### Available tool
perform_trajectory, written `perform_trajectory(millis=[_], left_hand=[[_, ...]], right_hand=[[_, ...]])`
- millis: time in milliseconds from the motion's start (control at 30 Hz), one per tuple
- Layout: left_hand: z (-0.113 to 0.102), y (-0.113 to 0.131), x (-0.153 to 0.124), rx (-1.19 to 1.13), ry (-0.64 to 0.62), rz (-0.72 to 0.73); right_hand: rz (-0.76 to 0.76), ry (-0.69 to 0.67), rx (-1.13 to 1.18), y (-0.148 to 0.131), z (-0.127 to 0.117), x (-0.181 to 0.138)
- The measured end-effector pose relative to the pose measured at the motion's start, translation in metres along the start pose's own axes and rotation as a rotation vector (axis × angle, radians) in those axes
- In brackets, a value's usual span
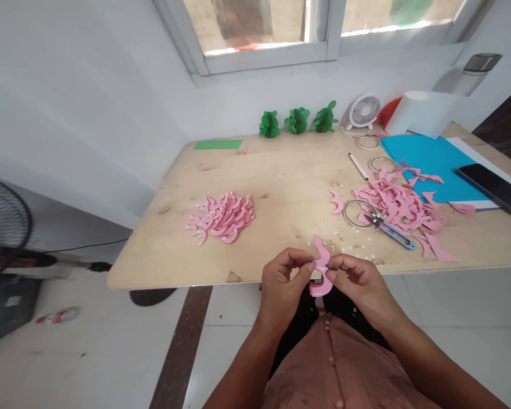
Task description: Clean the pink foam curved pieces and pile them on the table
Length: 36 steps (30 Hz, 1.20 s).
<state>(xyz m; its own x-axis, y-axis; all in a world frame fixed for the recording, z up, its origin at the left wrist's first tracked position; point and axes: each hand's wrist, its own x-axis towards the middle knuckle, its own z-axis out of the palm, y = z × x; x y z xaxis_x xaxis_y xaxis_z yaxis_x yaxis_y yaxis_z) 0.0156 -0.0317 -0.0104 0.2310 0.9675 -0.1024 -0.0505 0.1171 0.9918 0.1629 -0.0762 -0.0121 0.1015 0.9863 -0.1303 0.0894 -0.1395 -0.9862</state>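
Fingers (303, 275) of left hand (281, 285) and right hand (361, 280) in facing pinch on wavy pink paper (323, 259)

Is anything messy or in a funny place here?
Yes. A bottle lies on its side on the floor at the left, not standing up. Tiny white bits are scattered on the table near the blue snips, like litter. One wavy pink piece lies by the pink scraps, away from the pile of similar pieces.
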Motion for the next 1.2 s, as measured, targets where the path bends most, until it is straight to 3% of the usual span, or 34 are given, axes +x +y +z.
perform_trajectory(millis=[233,367,433,500,700,1200], left_hand=[[0.001,-0.001,-0.002,0.153,0.014,0.1],[0.002,0.001,-0.009,0.518,0.162,0.456],[0.004,0.002,-0.012,0.643,0.165,0.629],[0.005,0.002,-0.013,0.727,0.139,0.711],[0.008,0.002,-0.011,0.811,0.116,0.726],[0.007,0.002,-0.011,0.744,0.078,0.65]], right_hand=[[0.015,0.025,-0.049,0.001,0.001,0.0],[-0.049,0.074,-0.128,0.003,0.002,0.0],[-0.093,0.108,-0.204,0.002,0.003,-0.001],[-0.131,0.147,-0.275,0.0,0.004,-0.002],[-0.215,0.181,-0.415,-0.001,0.005,-0.005],[-0.32,0.176,-0.473,0.002,0.004,-0.006]])
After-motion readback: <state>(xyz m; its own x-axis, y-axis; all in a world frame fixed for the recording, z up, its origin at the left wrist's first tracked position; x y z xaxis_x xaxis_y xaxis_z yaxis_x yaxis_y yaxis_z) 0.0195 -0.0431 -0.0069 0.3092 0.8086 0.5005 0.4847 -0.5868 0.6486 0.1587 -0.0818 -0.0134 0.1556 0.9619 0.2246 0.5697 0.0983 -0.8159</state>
